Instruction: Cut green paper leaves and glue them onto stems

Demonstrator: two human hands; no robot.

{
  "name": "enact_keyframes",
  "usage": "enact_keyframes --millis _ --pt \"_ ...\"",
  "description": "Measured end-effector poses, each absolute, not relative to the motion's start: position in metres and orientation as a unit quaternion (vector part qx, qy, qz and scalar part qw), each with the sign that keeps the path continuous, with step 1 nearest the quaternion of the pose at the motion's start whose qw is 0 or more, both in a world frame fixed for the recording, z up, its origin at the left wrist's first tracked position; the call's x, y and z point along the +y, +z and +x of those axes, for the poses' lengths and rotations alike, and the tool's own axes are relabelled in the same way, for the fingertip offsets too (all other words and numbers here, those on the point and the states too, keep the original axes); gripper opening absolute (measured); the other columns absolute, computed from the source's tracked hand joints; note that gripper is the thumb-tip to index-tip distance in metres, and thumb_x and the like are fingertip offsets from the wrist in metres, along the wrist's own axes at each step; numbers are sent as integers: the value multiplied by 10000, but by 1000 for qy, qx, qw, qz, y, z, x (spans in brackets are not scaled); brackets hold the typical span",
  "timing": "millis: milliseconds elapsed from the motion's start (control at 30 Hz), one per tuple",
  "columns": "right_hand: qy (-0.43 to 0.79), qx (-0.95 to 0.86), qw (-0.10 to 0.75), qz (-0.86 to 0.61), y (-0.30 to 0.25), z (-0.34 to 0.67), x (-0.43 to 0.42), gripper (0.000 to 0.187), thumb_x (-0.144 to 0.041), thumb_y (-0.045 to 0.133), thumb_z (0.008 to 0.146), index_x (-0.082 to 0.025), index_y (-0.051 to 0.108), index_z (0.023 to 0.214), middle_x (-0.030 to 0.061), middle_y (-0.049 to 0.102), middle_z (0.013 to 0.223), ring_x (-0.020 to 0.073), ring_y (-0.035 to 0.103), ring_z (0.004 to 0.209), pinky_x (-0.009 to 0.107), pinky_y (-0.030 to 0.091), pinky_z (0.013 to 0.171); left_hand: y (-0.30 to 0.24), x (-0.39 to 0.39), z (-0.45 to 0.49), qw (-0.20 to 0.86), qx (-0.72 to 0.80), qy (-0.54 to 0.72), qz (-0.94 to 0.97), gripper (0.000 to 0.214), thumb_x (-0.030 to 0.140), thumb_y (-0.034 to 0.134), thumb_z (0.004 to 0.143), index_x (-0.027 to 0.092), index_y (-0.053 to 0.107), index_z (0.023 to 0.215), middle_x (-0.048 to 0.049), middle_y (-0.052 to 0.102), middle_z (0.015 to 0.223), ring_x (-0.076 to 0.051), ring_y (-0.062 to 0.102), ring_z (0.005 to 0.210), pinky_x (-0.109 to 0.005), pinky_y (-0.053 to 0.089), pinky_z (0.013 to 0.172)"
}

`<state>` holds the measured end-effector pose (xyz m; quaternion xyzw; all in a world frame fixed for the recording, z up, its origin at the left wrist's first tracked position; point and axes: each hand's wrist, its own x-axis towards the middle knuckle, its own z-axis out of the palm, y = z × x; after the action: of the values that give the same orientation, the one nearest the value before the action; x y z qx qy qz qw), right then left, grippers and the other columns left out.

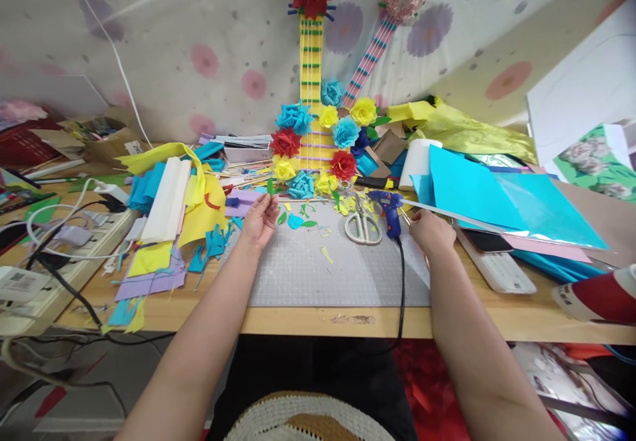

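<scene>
My left hand [262, 221] is closed in a pinch on a small green paper leaf [270, 187], held upright above the left back of the grey cutting mat [318, 282]. At the mat's right edge, my right hand [433, 232] has its fingers curled beside a blue glue gun [392, 213]. What those fingers hold, if anything, I cannot make out. Scissors with pale handles [364, 228] lie left of the glue gun. Behind the mat stands a yellow paper guitar [311, 63] trimmed with red, blue and yellow paper flowers. Loose leaves and a blue petal [295, 221] lie between.
A pink guitar neck [370, 60] leans behind. Left are crepe paper scraps [166, 199] and a power strip [64, 262] with tangled cables. At right lie blue sheets [477, 186], a phone [487, 241] and a red-white cup [599, 295]. The glue gun's black cord [401, 282] hangs over the table edge.
</scene>
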<state>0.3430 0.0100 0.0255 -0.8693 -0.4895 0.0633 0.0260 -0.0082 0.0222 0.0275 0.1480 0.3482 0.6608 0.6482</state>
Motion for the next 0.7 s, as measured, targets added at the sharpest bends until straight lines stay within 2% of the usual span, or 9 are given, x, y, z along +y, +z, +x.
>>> enact_keyframes --millis 200,367,533,700 --pt "70 -500 2 -863 25 340 10 305 -225 471 769 -210 605 1042 116 615 1117 286 570 1029 390 453 772 26 20 -9 589 396 677 193 126 157 677 709 172 566 766 15 664 707 -86 635 604 -172 490 506" --pt "63 -493 33 -867 23 341 9 293 -243 457 793 -204 618 1035 127 633 1063 279 580 1004 375 445 765 22 20 -8 533 423 697 228 172 169 692 675 164 547 767 7 656 754 -101 645 625 -181 495 502" --pt "39 -481 53 -874 23 344 8 336 -231 481 779 -195 595 1093 143 638 1044 283 592 973 373 440 753 21 22 -6 529 439 693 216 163 162 677 684 159 537 768 3 646 746 -93 631 587 -190 496 496" --pt "23 -493 58 -868 26 345 5 309 -206 471 775 -186 631 1038 138 649 1023 269 599 949 352 432 755 22 21 -5 531 443 689 218 154 167 666 696 158 528 764 8 640 718 -85 614 555 -191 494 493"
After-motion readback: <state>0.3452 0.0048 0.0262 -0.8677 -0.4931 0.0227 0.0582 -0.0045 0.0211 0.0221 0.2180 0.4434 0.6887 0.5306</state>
